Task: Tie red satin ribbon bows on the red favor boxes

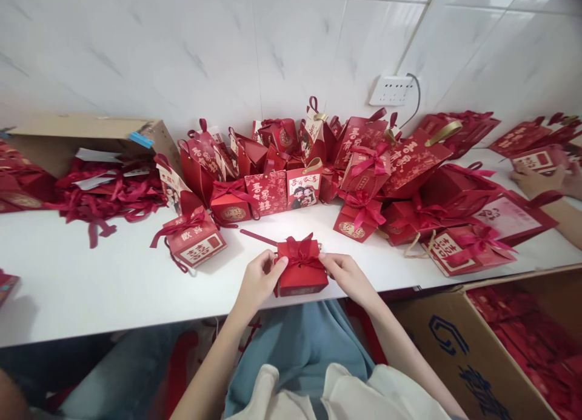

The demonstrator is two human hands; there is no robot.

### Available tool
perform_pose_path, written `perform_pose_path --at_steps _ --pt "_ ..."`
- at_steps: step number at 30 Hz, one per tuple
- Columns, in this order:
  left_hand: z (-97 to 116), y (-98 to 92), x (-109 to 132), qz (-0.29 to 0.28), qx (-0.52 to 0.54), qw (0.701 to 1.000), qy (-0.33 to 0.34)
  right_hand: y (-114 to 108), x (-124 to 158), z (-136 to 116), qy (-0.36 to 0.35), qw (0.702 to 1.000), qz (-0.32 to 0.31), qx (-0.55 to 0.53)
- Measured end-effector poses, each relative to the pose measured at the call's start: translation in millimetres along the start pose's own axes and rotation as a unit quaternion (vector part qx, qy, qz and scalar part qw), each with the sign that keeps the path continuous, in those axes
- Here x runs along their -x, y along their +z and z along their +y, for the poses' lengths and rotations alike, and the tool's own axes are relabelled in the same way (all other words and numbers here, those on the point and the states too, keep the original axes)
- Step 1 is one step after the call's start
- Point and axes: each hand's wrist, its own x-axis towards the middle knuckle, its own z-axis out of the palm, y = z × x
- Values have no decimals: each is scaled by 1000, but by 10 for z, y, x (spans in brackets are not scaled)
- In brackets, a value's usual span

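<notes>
A small red gift box [302,280] with a ribbon bow [302,253] on top sits at the table's front edge, right before me. My left hand [262,277] grips the box's left side, thumb on its upper edge and fingers curled. At the opposite side, my right hand [346,273] pinches the box's right edge near the ribbon; its fingertips are partly hidden. A dark red strap sticks out behind the box to the left. Left of my hands, a finished-looking red box [196,241] with a ribbon bow lies tilted on the table.
Many red gift boxes and bags [266,193] crowd the white table [113,286] along the tiled wall. An open carton [91,129] with ribbons stands at left. Below right is a cardboard carton [454,347] of red packaging. Another person's hands [536,180] hold a box at far right.
</notes>
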Motion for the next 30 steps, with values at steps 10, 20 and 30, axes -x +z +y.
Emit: perform_pose_path --at_steps 10,20,30 --pt "-188 30 -20 -50 177 983 -17 -63 -104 202 -6 976 -76 -205" --pt "-277 27 -24 -41 154 987 21 -77 -180 363 -39 968 -103 -224" --pt "-459 -107 -25 183 83 973 114 -254 -90 266 -135 969 183 97"
